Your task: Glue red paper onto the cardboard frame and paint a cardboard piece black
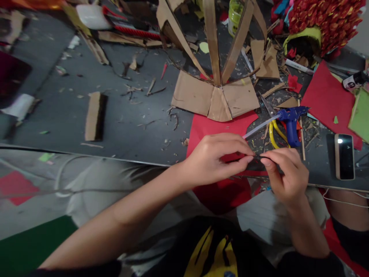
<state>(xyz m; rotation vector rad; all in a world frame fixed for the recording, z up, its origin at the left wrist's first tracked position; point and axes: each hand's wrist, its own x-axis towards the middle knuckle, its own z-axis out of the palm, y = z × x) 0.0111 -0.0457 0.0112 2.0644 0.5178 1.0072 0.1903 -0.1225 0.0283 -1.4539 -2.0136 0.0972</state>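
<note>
My left hand (219,158) and my right hand (284,169) meet near the table's front edge, each in a pinch. Between their fingertips is a small, thin dark piece (257,156), too small to name; both hands grip it. Red sheet material (198,129) lies under and behind my left hand and hangs over the edge. Beyond it stands a cardboard frame (211,42) of upright curved strips, with flat cardboard panels (193,94) at its foot. A blue glue gun (292,125) with a long glue stick rests beyond my right hand, beside yellow-handled scissors (273,134).
A phone (345,157) lies at the right edge. Red sheets (328,102), a marker (299,66), a small dark bottle (354,80) and a red petalled object (325,23) are at the right back. A cardboard strip (93,115) and scraps lie on the left. A jar (235,17) stands behind.
</note>
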